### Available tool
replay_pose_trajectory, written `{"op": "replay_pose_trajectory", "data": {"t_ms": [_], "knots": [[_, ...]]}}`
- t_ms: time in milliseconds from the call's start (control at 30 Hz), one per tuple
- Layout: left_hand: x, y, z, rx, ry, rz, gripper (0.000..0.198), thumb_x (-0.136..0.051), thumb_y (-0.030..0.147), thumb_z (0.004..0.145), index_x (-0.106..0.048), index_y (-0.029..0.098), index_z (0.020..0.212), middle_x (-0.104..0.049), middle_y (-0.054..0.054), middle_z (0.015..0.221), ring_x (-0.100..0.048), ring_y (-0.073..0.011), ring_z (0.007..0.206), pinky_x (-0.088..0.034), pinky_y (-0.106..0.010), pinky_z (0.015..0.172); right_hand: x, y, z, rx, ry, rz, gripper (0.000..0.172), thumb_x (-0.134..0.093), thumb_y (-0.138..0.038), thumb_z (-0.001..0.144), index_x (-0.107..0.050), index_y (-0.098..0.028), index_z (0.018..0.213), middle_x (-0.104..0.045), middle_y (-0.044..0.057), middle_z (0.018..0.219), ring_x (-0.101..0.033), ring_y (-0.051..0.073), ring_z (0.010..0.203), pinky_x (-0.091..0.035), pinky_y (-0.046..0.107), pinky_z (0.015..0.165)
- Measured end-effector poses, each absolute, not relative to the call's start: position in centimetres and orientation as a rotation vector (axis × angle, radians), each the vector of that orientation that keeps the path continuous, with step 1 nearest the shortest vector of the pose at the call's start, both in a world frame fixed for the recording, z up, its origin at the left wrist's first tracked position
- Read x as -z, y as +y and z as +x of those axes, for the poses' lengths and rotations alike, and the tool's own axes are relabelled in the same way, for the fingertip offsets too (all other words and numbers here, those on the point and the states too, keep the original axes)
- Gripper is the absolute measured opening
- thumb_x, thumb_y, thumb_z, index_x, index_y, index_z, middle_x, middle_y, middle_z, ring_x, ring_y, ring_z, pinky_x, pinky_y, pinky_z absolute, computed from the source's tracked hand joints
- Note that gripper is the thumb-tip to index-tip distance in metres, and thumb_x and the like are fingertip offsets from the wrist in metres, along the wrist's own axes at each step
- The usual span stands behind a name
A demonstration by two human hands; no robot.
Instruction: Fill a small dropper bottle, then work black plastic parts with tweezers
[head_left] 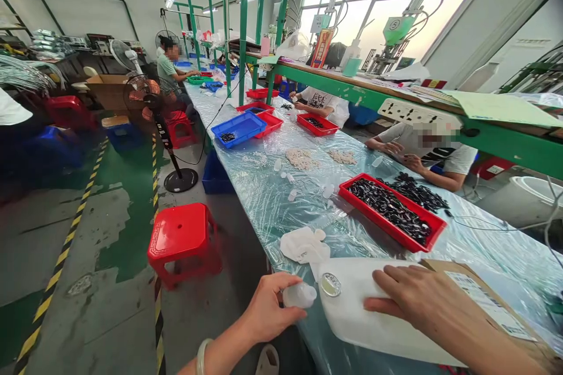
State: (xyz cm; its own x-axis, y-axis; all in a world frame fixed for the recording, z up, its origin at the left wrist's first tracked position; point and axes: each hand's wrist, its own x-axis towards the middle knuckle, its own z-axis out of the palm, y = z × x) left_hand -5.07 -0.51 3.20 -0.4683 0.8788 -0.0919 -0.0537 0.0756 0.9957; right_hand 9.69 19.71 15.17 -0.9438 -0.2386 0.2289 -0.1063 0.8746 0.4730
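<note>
My left hand [275,307] is closed around a small translucent white bottle [299,295], held at the table's front edge. Its narrow tip points towards a large white plastic jug [365,328], just right of it. The jug appears to lie tilted on the table, and its round mouth [330,285] shows a silvery disc. Over the jug's upper side, my right hand [409,293] grips it with curled fingers; what lies under the palm is hidden. Behind the jug's mouth lies a crumpled white cloth or paper [303,245], with a small round white cap [319,235] beside it.
A red tray [345,187] of black parts stands beyond the jug, with more black parts [417,192] heaped behind. A cardboard box [466,278] lies at right. Several small bottles and a blue tray [237,129] are farther back. Co-workers [422,146] sit across the table. A red stool [180,237] stands left.
</note>
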Motion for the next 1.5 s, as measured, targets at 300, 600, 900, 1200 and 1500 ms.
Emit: {"op": "replay_pose_trajectory", "data": {"t_ms": [300,600,900,1200,1500], "knots": [[-2.8,-1.3,-5.8,-1.492,1.614,0.839,0.041,-0.070,0.012,0.058,-0.069,0.014,0.099,-0.064,-0.007,0.096,-0.058,-0.0198,0.087,-0.049,-0.024,0.070,-14.8,18.4,8.6,0.692,-2.804,0.292,0.052,-0.009,-0.042,0.099,-0.044,-0.023,0.065,-0.051,-0.002,0.049,-0.054,0.019,0.039,-0.028,0.032,0.046],[-2.7,-1.6,-6.3,-1.471,1.654,0.866,0.040,-0.069,0.011,0.058,-0.070,0.013,0.097,-0.064,-0.006,0.093,-0.058,-0.0189,0.084,-0.047,-0.024,0.068,-14.6,17.4,7.9,0.647,-2.836,0.278,0.051,-0.013,-0.042,0.099,-0.045,-0.023,0.065,-0.052,-0.001,0.050,-0.052,0.020,0.038,-0.028,0.032,0.044],[-2.1,-2.2,-6.6,-1.455,1.688,0.896,0.039,-0.068,0.011,0.058,-0.070,0.016,0.097,-0.065,-0.004,0.092,-0.057,-0.0173,0.082,-0.046,-0.023,0.069,-14.1,17.2,7.7,0.684,-2.908,0.268,0.030,-0.065,-0.043,0.080,-0.046,-0.023,0.067,-0.053,-0.004,0.053,-0.054,0.020,0.042,-0.031,0.032,0.045],[-1.6,-2.5,-6.8,-1.451,1.694,0.888,0.041,-0.070,0.012,0.057,-0.070,0.014,0.098,-0.065,-0.006,0.093,-0.058,-0.0185,0.085,-0.047,-0.023,0.070,-14.0,16.9,7.2,0.680,-2.906,0.302,0.029,-0.055,-0.042,0.088,-0.045,-0.023,0.068,-0.053,-0.003,0.053,-0.055,0.020,0.041,-0.030,0.031,0.045],[-1.5,-2.9,-7.0,-1.426,1.701,0.888,0.039,-0.070,0.012,0.057,-0.070,0.016,0.097,-0.065,-0.005,0.093,-0.057,-0.0181,0.084,-0.046,-0.024,0.070,-14.1,16.2,6.8,0.667,-2.976,0.265,0.030,-0.074,-0.034,0.073,-0.046,-0.023,0.069,-0.055,-0.003,0.056,-0.056,0.021,0.045,-0.030,0.031,0.046]]}}
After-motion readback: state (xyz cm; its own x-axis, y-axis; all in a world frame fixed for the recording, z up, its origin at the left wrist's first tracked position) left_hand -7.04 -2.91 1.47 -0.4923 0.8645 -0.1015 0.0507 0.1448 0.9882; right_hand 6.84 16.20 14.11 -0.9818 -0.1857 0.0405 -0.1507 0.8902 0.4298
